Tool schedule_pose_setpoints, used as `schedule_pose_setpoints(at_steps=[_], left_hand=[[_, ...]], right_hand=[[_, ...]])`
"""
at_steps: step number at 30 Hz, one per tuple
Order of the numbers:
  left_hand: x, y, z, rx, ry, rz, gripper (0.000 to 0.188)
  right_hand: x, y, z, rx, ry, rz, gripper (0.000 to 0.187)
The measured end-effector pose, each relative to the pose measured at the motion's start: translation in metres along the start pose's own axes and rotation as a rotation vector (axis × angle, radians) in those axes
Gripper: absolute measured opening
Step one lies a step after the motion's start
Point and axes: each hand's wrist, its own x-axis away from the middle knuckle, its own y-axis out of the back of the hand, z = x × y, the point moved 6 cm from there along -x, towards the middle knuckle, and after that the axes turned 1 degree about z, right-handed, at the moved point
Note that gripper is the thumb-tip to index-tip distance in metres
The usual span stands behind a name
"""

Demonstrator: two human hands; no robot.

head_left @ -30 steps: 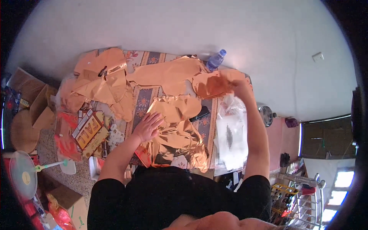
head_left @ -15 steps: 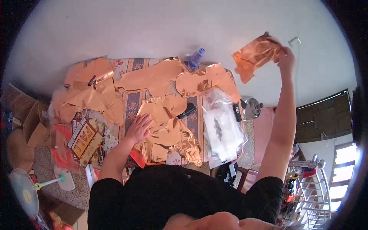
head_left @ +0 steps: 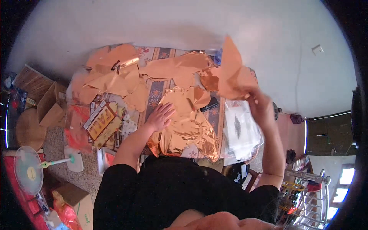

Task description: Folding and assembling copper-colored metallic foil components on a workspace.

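Observation:
My left hand (head_left: 161, 117) lies flat with its fingers spread on a flat, copper-coloured foil balloon (head_left: 184, 126) at the table's near edge. Its shiny surface is creased. Above the right part of the table, my right hand (head_left: 260, 106) pinches another flat foil balloon (head_left: 232, 73) by its lower right corner. That one stands up to a pointed tip and hides part of a blue bottle (head_left: 218, 56). More flat copper foil pieces lie at the far side: a wide heap (head_left: 115, 78) on the left and a long piece (head_left: 176, 67) in the middle.
Clear plastic sleeves with white sheets (head_left: 239, 132) are stacked at the right. Printed cards (head_left: 101, 122) and red plastic packaging (head_left: 78, 132) lie at the left over the patterned tablecloth (head_left: 156, 94). A fan (head_left: 30, 172) and cardboard boxes (head_left: 53, 105) stand left of the table.
My right hand has swung left and lower with the foil balloon, from beside the wall to over the table. My left hand stays on its foil. The whole view has shifted.

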Motion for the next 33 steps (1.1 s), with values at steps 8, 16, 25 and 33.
schedule_pose_setpoints(at_steps=[8,16,25,33], left_hand=[[0.001,0.007,-0.006,-0.032,0.009,0.016,0.055],[0.002,0.002,0.001,0.004,0.019,0.063,0.055],[0.001,0.008,-0.003,-0.031,-0.019,-0.003,0.055],[-0.001,0.009,-0.006,0.014,0.0,0.036,0.058]], right_hand=[[0.09,-0.143,0.016,-0.025,0.247,0.196,0.037],[0.167,-0.243,0.038,-0.246,0.348,0.394,0.039],[0.169,-0.24,-0.072,-0.318,-0.399,0.652,0.052],[0.127,-0.237,-0.155,0.283,-0.566,0.311,0.056]])
